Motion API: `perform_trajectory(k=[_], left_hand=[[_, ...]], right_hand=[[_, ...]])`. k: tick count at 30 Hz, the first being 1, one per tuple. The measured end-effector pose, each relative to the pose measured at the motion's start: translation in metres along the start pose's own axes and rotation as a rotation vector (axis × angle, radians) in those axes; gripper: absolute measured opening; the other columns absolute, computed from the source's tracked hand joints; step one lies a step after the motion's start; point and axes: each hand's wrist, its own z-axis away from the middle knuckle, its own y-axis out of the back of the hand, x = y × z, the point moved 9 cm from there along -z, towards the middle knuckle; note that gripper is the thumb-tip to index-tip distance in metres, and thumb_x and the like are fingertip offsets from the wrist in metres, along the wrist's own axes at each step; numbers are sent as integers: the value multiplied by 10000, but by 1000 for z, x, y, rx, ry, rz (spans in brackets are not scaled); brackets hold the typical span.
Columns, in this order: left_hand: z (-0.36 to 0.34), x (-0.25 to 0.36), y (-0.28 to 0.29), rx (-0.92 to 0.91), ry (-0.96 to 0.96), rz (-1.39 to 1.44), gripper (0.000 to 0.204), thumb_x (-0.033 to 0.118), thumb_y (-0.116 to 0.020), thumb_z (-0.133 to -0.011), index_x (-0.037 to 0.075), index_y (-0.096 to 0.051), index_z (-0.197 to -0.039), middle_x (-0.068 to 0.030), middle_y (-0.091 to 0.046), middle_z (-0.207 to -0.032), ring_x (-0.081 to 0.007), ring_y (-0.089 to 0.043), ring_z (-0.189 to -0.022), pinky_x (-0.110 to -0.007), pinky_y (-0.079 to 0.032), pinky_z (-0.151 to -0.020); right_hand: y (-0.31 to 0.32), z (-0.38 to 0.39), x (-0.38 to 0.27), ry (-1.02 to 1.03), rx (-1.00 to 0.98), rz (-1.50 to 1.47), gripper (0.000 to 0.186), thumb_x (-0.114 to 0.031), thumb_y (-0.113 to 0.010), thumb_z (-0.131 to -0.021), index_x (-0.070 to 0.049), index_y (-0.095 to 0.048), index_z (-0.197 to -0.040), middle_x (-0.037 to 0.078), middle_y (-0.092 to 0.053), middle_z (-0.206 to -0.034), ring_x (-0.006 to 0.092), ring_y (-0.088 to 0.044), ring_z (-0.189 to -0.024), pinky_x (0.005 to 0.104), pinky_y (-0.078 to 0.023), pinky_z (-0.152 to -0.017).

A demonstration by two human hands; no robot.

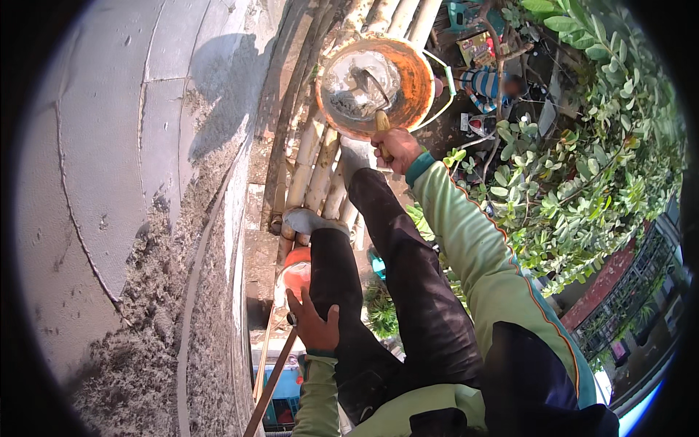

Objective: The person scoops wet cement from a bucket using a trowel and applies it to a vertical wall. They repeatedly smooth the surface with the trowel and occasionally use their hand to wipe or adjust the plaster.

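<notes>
My right hand (397, 149) grips the yellow handle of a trowel (380, 120). Its blade lies in the grey mortar inside a round orange basin (416, 87) that rests on bamboo poles (314, 164). My left hand (314, 322) lies on my left leg in dark trousers, fingers apart and holding nothing that I can make out. A brown stick (269, 386) runs from just under that hand down to the left. Both of my feet in grey shoes (313, 220) stand on the poles.
A curved grey wall (95, 160) fills the left, with rough wet plaster (145, 342) on its lower part. An orange and white bucket (295, 275) sits beneath my knee. Far below are green shrubs (582, 175) and a person in a striped shirt (484, 84).
</notes>
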Motion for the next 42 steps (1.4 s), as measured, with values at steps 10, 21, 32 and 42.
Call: perform_trajectory(k=[10, 21, 32, 42], left_hand=[[-2, -10, -3, -58, 62, -24, 851, 364, -770, -825, 17, -402, -1510, -283, -217, -1620, -450, -303, -1472, -548, -344, -1143], [4, -12, -15, -72, 95, -53, 829, 327, -786, -809, -9, -434, -1480, -316, -259, -1597, -465, -383, -1425, -514, -397, -1118], [4, -12, -21, -130, 147, 49, 825, 309, -777, -815, -27, -422, -1481, -327, -234, -1608, -474, -339, -1454, -505, -354, -1162], [-1, -20, -25, -104, 57, -60, 855, 358, -772, -822, 3, -406, -1508, -306, -267, -1602, -480, -415, -1402, -514, -428, -1099]], right_hand=[[0, 56, -116, 794, 328, 970, 550, -470, -603, -983, -116, -517, -1395, 253, -689, -1110, 418, -663, -1048, 477, -499, -915], [30, 100, -102, 748, 193, 847, 484, -398, -593, -1027, -55, -554, -1366, 116, -712, -1049, 252, -676, -936, 419, -519, -871], [61, 68, -37, 576, 325, 1089, 551, -419, -581, -948, -54, -546, -1359, 300, -669, -1164, 461, -633, -1126, 533, -484, -953], [-140, -29, -150, 668, 281, 1818, 252, -206, -577, -934, -92, -785, -1018, 144, -757, -1048, 290, -740, -965, 482, -587, -650]])
